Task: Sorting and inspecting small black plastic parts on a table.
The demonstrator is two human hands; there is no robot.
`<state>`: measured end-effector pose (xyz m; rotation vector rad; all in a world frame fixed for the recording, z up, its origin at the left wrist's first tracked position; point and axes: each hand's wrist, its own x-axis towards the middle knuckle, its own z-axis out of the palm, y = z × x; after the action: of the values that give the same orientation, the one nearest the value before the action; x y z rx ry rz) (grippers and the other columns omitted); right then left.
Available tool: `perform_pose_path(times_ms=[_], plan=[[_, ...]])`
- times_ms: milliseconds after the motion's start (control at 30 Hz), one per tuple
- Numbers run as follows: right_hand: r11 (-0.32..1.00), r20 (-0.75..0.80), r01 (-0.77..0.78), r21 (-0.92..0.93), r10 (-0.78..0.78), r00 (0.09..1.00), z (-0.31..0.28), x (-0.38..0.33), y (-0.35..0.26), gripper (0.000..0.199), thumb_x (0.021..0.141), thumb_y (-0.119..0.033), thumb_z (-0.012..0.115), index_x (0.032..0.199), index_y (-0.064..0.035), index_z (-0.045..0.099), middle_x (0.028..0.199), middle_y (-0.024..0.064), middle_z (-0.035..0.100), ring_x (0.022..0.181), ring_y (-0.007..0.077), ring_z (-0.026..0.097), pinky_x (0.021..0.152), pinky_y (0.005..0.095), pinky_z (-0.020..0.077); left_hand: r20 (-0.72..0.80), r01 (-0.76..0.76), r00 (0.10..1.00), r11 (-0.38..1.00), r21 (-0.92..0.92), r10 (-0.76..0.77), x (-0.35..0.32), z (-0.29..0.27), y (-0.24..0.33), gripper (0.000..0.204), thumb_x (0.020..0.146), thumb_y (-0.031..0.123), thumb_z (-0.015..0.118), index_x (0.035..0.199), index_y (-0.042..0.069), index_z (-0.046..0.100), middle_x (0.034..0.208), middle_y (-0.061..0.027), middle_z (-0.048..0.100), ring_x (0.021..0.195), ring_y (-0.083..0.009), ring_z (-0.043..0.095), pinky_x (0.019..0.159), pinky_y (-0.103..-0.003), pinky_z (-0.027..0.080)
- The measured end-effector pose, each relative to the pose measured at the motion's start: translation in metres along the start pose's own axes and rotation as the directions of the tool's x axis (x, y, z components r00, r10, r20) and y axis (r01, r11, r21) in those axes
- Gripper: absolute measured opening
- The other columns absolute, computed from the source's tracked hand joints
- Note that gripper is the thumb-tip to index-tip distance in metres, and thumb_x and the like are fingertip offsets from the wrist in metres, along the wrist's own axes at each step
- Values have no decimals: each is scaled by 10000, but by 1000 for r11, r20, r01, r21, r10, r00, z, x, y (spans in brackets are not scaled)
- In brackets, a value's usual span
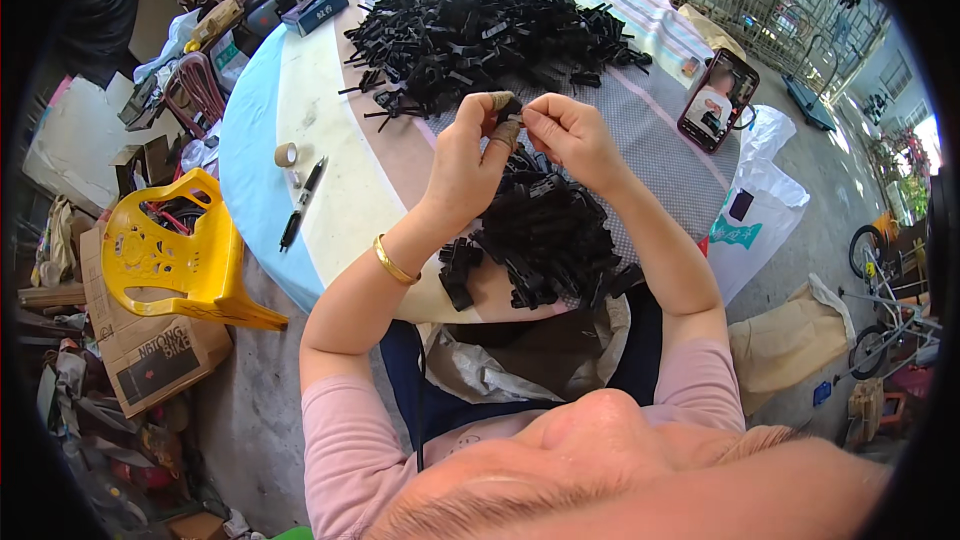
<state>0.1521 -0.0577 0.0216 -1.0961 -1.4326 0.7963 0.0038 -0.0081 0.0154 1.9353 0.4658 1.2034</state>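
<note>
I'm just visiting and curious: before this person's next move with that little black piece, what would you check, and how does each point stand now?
1. Small black piece pinched between both hands: ok.
2. Left hand fingers on it, taped fingertip included: ok.
3. Right hand fingers on it: ok.
4. Piece's parts lined up: cannot tell, too small.
5. Near pile of black pieces within reach on the table: ok.
6. Phone away from the hands: ok.

A small black plastic piece (511, 110), pinched above the near heap of black pieces (545, 240).
</note>
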Motion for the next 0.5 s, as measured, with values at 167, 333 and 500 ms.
perform_pose_path(times_ms=[167, 333, 500], plan=[[999, 4, -29, 33, 29, 1000, 1, -2, -1, 149, 886, -156, 500, 879, -25, 571, 611, -33, 492, 493, 6, 379, 416, 151, 288, -67, -7, 998, 997, 81, 12, 1, 0, 6, 183, 783, -65, 536, 959, -24, 512, 820, -61, 592, 733, -102, 562, 677, -233, 468], [987, 18, -148, 68, 147, 989, 2, -6, -8, 166, 866, -143, 523, 837, 2, 597, 592, -13, 526, 514, 23, 445, 450, 171, 341, -64, -304, 936, 885, 352, 347, 0, -5, 4, 126, 756, -23, 572, 877, -10, 540, 842, -126, 604, 745, -170, 590, 664, -273, 461], [998, -39, -25, 50, 27, 999, 1, -1, -2, 146, 853, -132, 541, 854, 3, 597, 591, -17, 515, 513, 21, 433, 460, 175, 350, -61, -178, 981, 978, 105, 185, 2, -1, 3, 190, 819, -41, 493, 1006, -9, 479, 986, -146, 598, 831, -187, 601, 730, -260, 465]])
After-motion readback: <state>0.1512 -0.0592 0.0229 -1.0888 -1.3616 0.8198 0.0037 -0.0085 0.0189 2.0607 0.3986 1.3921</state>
